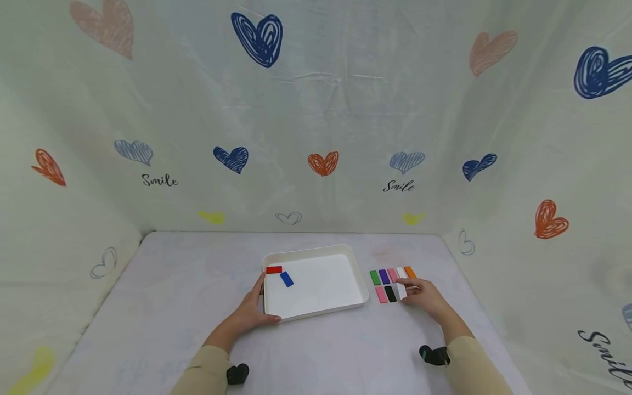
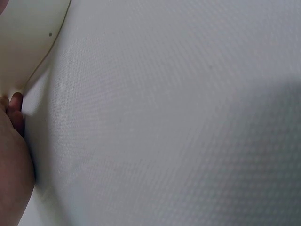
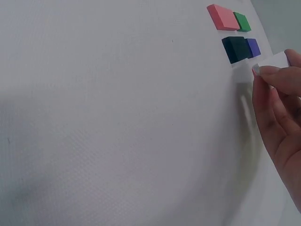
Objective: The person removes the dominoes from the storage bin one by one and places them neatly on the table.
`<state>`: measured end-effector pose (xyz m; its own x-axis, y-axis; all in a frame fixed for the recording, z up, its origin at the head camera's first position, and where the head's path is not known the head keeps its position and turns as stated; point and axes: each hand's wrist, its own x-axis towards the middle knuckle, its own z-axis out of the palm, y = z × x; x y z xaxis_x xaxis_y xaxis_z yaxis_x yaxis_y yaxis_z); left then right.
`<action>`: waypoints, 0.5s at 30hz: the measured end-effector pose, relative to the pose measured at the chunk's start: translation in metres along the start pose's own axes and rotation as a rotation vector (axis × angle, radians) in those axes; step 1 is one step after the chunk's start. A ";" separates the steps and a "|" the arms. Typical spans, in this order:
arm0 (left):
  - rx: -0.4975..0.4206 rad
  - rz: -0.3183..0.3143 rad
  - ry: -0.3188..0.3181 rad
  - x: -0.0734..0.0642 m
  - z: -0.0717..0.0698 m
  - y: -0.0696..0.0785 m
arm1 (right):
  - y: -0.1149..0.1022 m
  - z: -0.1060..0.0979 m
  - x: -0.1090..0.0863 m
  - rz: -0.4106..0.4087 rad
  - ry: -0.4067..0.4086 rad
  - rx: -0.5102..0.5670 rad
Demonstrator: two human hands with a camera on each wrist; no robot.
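A shallow white tray (image 1: 316,285) lies on the table with a red block (image 1: 274,270) and a blue block (image 1: 287,279) in its left part. My left hand (image 1: 250,312) holds the tray's near left corner, thumb at the front rim and fingers along the left side. In the left wrist view, fingertips (image 2: 17,101) are against the tray's outer wall (image 2: 33,42). My right hand (image 1: 427,296) pinches a white block (image 1: 401,291) between thumb and fingers, beside a black block (image 1: 390,294). The right wrist view shows the white block (image 3: 275,61) tilted in the fingers.
Right of the tray, blocks lie in two rows: green (image 1: 375,277), purple (image 1: 384,276), pink (image 1: 393,275), white (image 1: 401,272) and orange (image 1: 410,272) behind, another pink (image 1: 381,294) in front. A heart-patterned curtain (image 1: 336,109) rises behind the table.
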<state>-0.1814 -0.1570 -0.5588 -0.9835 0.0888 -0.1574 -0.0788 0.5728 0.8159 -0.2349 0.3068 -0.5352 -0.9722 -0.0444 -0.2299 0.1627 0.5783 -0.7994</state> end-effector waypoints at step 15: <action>-0.028 0.017 -0.016 0.003 0.001 -0.004 | 0.014 0.003 0.010 0.016 0.020 -0.002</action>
<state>-0.1838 -0.1584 -0.5628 -0.9821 0.1110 -0.1522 -0.0673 0.5482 0.8336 -0.2414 0.3119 -0.5505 -0.9726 -0.0192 -0.2318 0.1780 0.5802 -0.7948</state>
